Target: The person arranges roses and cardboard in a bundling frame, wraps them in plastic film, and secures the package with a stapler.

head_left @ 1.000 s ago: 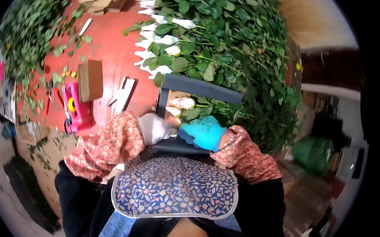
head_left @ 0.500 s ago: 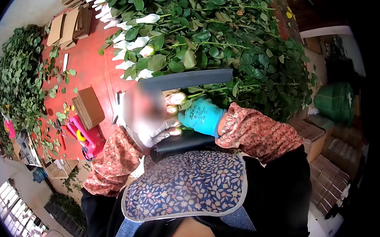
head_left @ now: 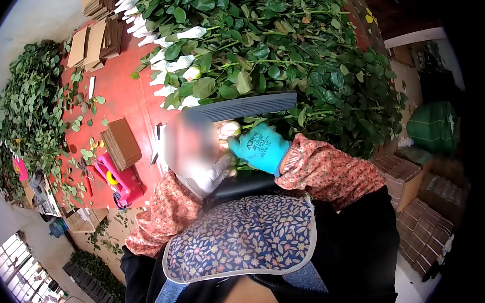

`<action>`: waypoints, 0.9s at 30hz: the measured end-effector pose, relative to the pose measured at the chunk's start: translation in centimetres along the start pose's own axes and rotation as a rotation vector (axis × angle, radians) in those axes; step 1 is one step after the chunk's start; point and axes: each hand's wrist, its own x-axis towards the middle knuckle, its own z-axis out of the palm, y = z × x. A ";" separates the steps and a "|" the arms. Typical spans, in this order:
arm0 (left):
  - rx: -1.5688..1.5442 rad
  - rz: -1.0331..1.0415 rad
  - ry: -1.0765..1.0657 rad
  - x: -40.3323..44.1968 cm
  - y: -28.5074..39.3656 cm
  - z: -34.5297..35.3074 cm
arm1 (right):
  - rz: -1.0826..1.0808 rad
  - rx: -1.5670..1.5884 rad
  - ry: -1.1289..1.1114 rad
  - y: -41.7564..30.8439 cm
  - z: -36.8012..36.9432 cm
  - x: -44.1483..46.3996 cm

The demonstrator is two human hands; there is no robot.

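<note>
The white-gloved left hand [head_left: 204, 173] curls by round cream-pink rose buds [head_left: 229, 129]; the blue-gloved right hand [head_left: 260, 149] bends beside them. I can't tell their grip. They seem to be placing buds, so next needs gentleness. Past the long, ridged dark-grey bar [head_left: 256, 105] lie white-wrapped roses [head_left: 192, 33].

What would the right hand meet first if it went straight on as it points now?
Likely the rose heads, just ahead of the right hand; depth is unclear, so the two may be touching.
</note>
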 end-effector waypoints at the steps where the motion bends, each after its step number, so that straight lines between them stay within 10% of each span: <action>1: 0.038 -0.012 0.034 0.0 0.5 -0.3 | 0.009 0.126 -0.066 0.1 0.3 -0.3; 6: -0.532 -0.231 0.122 -0.1 2.3 -0.8 | 0.068 0.039 -0.093 -0.3 0.2 -0.2; 20: -0.155 -0.168 0.205 -0.2 2.6 -0.8 | -0.104 0.047 0.010 0.8 1.3 -0.7; 27: -0.034 -0.135 0.154 -0.9 2.3 -1.0 | 0.250 0.131 0.146 2.5 -2.3 -1.3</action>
